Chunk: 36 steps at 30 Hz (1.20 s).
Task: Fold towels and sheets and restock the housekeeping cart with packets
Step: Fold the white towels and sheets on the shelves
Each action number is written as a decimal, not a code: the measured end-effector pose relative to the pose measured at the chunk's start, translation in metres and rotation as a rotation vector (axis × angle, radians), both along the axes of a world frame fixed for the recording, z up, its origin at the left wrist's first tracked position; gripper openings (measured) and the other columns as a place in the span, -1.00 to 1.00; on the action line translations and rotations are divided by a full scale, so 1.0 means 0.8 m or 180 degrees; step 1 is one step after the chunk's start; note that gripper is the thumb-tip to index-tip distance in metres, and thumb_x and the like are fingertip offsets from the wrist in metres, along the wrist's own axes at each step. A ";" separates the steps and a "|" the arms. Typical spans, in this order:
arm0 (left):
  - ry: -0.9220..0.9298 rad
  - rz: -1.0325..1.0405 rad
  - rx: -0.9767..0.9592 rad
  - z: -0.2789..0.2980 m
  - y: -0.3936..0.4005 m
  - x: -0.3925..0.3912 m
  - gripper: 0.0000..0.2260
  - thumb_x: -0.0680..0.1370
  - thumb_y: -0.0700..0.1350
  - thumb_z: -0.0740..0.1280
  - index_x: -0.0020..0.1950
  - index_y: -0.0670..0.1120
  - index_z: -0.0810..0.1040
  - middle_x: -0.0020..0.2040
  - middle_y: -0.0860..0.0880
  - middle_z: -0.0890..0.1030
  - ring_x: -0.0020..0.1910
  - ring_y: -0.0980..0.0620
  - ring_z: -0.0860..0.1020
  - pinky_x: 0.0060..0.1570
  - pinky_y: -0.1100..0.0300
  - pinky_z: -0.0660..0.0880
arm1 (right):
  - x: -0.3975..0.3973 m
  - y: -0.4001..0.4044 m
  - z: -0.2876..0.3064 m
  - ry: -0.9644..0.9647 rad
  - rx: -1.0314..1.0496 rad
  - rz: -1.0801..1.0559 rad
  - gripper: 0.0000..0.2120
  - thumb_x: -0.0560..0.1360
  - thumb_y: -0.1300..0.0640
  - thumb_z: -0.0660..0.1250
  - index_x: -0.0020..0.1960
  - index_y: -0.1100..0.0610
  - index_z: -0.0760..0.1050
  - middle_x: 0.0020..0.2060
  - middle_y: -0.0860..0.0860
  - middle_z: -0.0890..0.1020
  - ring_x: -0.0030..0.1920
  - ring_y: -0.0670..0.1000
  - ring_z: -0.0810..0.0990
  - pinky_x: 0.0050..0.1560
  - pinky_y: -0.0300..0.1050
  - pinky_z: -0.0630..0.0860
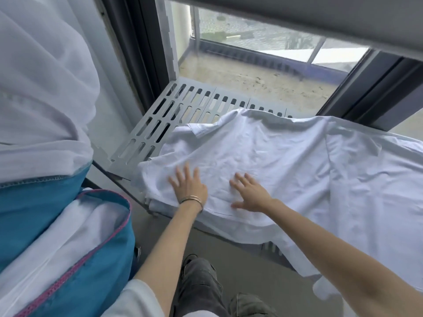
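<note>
Head view, single frame.

Item 1: white sheet (274, 156). Spread, creased, over a grey perforated metal shelf (160, 120) that stands below a window (263, 46). Its near edge hangs off the front of the shelf and its right part trails down toward the floor. A turned corner shows at the far left. Judged laid out flat here so the shelf can serve as a folding surface, since the slotted top is broad and level.

Item 2: left hand (188, 185). Palm down on the left part of the sheet, fingers straight and fanned, holding nothing. Thin bangles (192, 199) circle the wrist. The forearm reaches up from the lower middle of the frame.

Item 3: right hand (250, 193). Palm down just beside the left, fingers spread flat, thumb out toward the person, gripping nothing. The forearm comes in from the lower right, extended long. Both hands are slightly blurred. The pose suggests pressing or smoothing creases before a fold, though that is a judgement.

Item 4: blue laundry bag (45, 213). Stands at the left with pink-trimmed opening, white linen (57, 236) inside. More pale cloth (41, 76) is heaped above it. Likely kept close as the supply of pieces to be folded.

Item 5: housekeeping cart and packets. Not visible in this frame.

Item 6: person's dark trousers (201, 287), below, facing the shelf.
</note>
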<state>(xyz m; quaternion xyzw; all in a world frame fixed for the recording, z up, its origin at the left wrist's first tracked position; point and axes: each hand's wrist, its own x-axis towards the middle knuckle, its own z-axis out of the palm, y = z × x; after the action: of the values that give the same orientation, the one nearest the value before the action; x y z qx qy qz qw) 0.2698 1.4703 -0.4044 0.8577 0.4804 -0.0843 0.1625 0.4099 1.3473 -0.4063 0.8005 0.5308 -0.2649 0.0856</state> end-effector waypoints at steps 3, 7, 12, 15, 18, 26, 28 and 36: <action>0.0302 -0.1153 -0.0249 -0.020 -0.020 0.020 -0.54 0.63 0.10 0.00 0.53 0.15 -0.02 0.56 0.09 -0.13 0.53 -0.10 -0.14 0.43 -0.22 -0.07 | -0.016 -0.016 -0.019 -0.0055 -0.0133 0.0063 -0.23 0.53 -0.24 0.15 0.54 -0.07 -0.23 0.52 0.00 -0.29 0.50 0.16 -0.32 0.47 0.21 -0.18; 0.0600 -0.1318 -0.0189 -0.041 -0.013 0.019 -0.55 0.64 0.16 -0.15 0.49 0.24 -0.25 0.51 0.17 -0.32 0.50 -0.09 -0.33 0.40 -0.27 -0.23 | -0.017 -0.021 -0.022 -0.0116 -0.0171 0.0077 -0.25 0.54 -0.28 0.10 0.53 -0.10 -0.26 0.50 -0.04 -0.32 0.49 0.12 -0.35 0.48 0.20 -0.21; 0.0033 -0.0880 -0.0179 -0.042 0.000 0.011 -0.52 0.64 0.04 0.04 0.54 0.11 -0.01 0.56 0.03 -0.13 0.53 -0.03 -0.16 0.44 -0.14 -0.12 | -0.003 -0.004 -0.004 -0.0086 -0.0422 0.0194 -0.27 0.55 -0.22 0.14 0.53 -0.11 -0.22 0.51 -0.05 -0.31 0.51 0.11 -0.29 0.48 0.22 -0.10; -0.1065 0.0672 0.0044 -0.047 0.024 -0.029 -0.49 0.52 -0.14 0.26 0.47 -0.10 0.26 0.51 -0.12 0.19 0.49 -0.08 0.13 0.43 0.00 0.09 | 0.002 0.007 0.001 -0.0051 -0.0506 0.0202 -0.28 0.56 -0.17 0.16 0.53 -0.11 -0.21 0.51 -0.04 -0.30 0.52 0.12 -0.26 0.48 0.21 -0.05; -0.1620 0.2071 0.0050 -0.056 0.042 -0.067 -0.36 0.40 -0.16 0.40 0.44 -0.20 0.26 0.45 -0.20 0.25 0.40 -0.22 0.24 0.32 -0.15 0.26 | -0.015 0.016 0.009 -0.0165 -0.0303 0.0109 -0.32 0.57 -0.03 0.20 0.55 0.03 -0.10 0.54 0.03 -0.19 0.52 0.19 -0.14 0.44 0.16 0.07; -0.2705 0.3449 -0.0741 -0.080 0.074 -0.074 -0.08 0.35 -0.02 0.51 0.53 -0.06 0.01 0.48 -0.11 0.23 0.40 -0.19 0.28 0.35 -0.08 0.29 | -0.085 0.027 -0.005 0.0048 0.0096 0.0870 -0.34 0.57 0.15 0.19 0.55 0.10 -0.08 0.54 -0.01 -0.12 0.53 0.11 -0.15 0.50 0.09 -0.01; -0.3000 0.3769 -0.0757 -0.080 0.081 -0.076 -0.15 0.34 -0.03 0.51 0.49 -0.05 0.10 0.43 -0.10 0.32 0.32 -0.17 0.38 0.25 0.00 0.38 | -0.079 0.025 -0.008 0.0019 0.0020 0.0916 -0.34 0.58 0.19 0.17 0.55 0.07 -0.11 0.54 -0.03 -0.15 0.53 0.10 -0.19 0.50 0.09 0.00; -0.1690 0.3345 -0.0905 -0.040 0.046 -0.080 -0.65 0.47 0.04 0.34 0.12 -0.16 0.42 0.14 -0.19 0.55 0.06 -0.22 0.52 -0.08 0.04 0.41 | -0.072 0.036 0.006 0.0061 0.0116 0.0900 -0.45 0.55 0.18 0.21 0.50 0.04 0.13 0.51 -0.07 0.07 0.51 0.06 -0.03 0.38 0.05 0.29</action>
<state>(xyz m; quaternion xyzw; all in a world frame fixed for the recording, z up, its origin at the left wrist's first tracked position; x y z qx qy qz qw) 0.2056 1.5072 -0.4363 0.4673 0.7668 0.1607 0.4097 0.3524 1.3758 -0.4012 0.7166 0.6438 -0.2481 0.1025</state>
